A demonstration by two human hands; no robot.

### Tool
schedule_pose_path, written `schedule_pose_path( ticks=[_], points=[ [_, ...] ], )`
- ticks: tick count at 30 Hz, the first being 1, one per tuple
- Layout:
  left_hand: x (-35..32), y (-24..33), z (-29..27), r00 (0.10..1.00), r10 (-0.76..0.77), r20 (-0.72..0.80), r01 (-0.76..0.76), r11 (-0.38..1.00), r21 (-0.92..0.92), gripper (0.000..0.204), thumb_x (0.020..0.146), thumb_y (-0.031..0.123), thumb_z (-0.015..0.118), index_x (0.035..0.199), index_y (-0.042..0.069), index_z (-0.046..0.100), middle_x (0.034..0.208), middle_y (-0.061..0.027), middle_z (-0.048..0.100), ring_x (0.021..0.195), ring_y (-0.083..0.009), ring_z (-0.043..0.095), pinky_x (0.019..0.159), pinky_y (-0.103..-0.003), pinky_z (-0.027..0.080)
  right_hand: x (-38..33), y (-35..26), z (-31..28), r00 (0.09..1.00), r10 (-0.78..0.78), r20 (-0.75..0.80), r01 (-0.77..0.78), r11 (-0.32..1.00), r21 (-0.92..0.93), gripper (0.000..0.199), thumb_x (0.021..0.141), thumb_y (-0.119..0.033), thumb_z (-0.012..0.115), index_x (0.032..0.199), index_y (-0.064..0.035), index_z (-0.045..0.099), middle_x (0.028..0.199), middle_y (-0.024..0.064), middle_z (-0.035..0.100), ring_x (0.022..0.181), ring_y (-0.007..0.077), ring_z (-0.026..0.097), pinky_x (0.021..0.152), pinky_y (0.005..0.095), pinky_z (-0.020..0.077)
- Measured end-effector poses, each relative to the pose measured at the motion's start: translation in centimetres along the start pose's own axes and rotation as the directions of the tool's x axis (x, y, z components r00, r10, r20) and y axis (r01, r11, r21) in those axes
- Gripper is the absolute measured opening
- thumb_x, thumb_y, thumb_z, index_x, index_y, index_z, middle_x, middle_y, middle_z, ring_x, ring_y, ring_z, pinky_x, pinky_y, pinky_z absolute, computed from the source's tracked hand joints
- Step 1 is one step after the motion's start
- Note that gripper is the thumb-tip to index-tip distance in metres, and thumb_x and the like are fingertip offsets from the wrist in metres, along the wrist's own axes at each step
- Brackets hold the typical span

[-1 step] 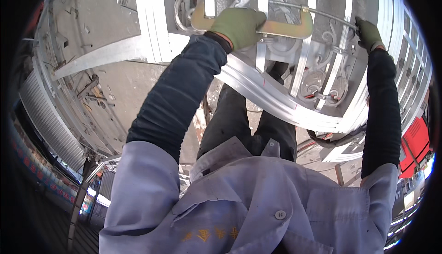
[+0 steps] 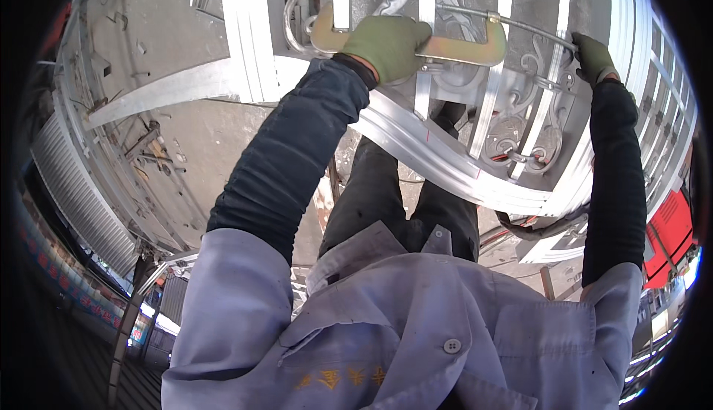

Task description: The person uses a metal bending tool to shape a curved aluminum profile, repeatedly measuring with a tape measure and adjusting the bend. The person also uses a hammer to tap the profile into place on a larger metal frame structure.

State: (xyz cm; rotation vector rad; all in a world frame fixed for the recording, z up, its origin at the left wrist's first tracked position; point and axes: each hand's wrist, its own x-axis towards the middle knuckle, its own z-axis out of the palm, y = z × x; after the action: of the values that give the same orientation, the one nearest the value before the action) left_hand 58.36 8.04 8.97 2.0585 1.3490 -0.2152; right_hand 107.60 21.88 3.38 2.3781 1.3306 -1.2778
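A yellowish metal G-clamp (image 2: 464,50) lies across the upright bars of a silvery metal panel. My left hand (image 2: 388,47), in a green work glove, is wrapped round the clamp's back. Out to the right, my gloved right hand (image 2: 594,58) has its fingers closed round the far end of the clamp's long screw (image 2: 531,27). Under the clamp run flat pale bars (image 2: 486,109) with curled scroll ornaments (image 2: 546,83) between them. A curved silvery rail (image 2: 438,154) bounds the panel on my side. Whether the clamp's jaws press on any bar, I cannot tell.
Wide ribbed posts stand at the panel's left (image 2: 249,38) and right (image 2: 631,31). Loose metal scraps and tools (image 2: 154,146) lie on the grey floor to the left. A dark cable (image 2: 531,228) runs below the rail. Something red (image 2: 671,239) stands at the far right.
My left hand and the clamp have shifted very slightly to the right. Both hands keep their hold on the clamp.
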Motion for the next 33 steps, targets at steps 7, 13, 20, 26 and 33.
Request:
schedule_pose_path(
  ticks=[7, 13, 20, 26, 33],
  points=[
    [-0.5, -0.5, 0.3, 1.000, 0.000, 0.000, 0.000, 1.000, -0.010, 0.032, 0.097, 0.033, 0.079, 0.122, 0.014, 0.075, 0.114, -0.0101, 0.079, 0.114, -0.0353, 0.077, 0.099, -0.050, 0.062, -3.8, -2.2, 0.1, 0.984, -0.179, 0.025, 0.180, 0.982, -0.061, 0.061, 0.110, -0.052, 0.073, 0.157, -0.0136, 0.070, 0.135, 0.0076, 0.078, 0.125, 0.0249, 0.071, 0.103, 0.0395, 0.0591],
    [-0.4, -0.7, 0.5, 1.000, 0.026, -0.009, -0.026, 1.000, 0.000, 0.031, 0.097, 0.033, 0.078, 0.121, 0.015, 0.075, 0.113, -0.0093, 0.078, 0.114, -0.0352, 0.077, 0.098, -0.050, 0.062, -6.2, 0.3, -0.9, 0.923, -0.336, 0.189, 0.337, 0.941, 0.025, 0.058, 0.118, -0.042, 0.070, 0.168, -0.0165, 0.062, 0.166, 0.0039, 0.066, 0.157, 0.0174, 0.056, 0.131, 0.0363, 0.0420],
    [-0.5, -1.1, 1.1, 0.989, 0.065, -0.130, -0.063, 0.998, 0.021, 0.031, 0.096, 0.035, 0.080, 0.120, 0.016, 0.075, 0.109, -0.0106, 0.081, 0.106, -0.0369, 0.079, 0.093, -0.052, 0.062, -3.7, 2.8, -0.4, 0.807, -0.571, 0.150, 0.568, 0.820, 0.067, 0.052, 0.120, -0.041, 0.066, 0.166, -0.0166, 0.064, 0.157, 0.0017, 0.073, 0.147, 0.0131, 0.061, 0.128, 0.0335, 0.0434],
    [-0.3, -1.1, 1.4, 0.994, 0.049, -0.102, -0.038, 0.994, 0.103, 0.035, 0.099, 0.041, 0.082, 0.124, 0.017, 0.078, 0.111, -0.0095, 0.084, 0.104, -0.0364, 0.082, 0.092, -0.050, 0.065, -2.9, 4.3, 1.7, 0.838, -0.545, -0.030, 0.542, 0.837, -0.080, 0.049, 0.120, -0.047, 0.065, 0.152, -0.0123, 0.075, 0.102, 0.0037, 0.079, 0.095, 0.0114, 0.071, 0.095, 0.0304, 0.0581],
    [-0.4, -0.2, 0.7, 0.994, 0.037, -0.104, -0.039, 0.999, -0.018, 0.023, 0.091, 0.027, 0.079, 0.105, 0.009, 0.075, 0.102, -0.0174, 0.078, 0.102, -0.0415, 0.078, 0.091, -0.053, 0.060, -2.5, 5.5, 1.1, 0.816, -0.570, -0.096, 0.566, 0.822, -0.066, 0.052, 0.114, -0.051, 0.072, 0.152, -0.0151, 0.076, 0.120, 0.0045, 0.084, 0.112, 0.0195, 0.078, 0.106, 0.0326, 0.0569]
  ],
)
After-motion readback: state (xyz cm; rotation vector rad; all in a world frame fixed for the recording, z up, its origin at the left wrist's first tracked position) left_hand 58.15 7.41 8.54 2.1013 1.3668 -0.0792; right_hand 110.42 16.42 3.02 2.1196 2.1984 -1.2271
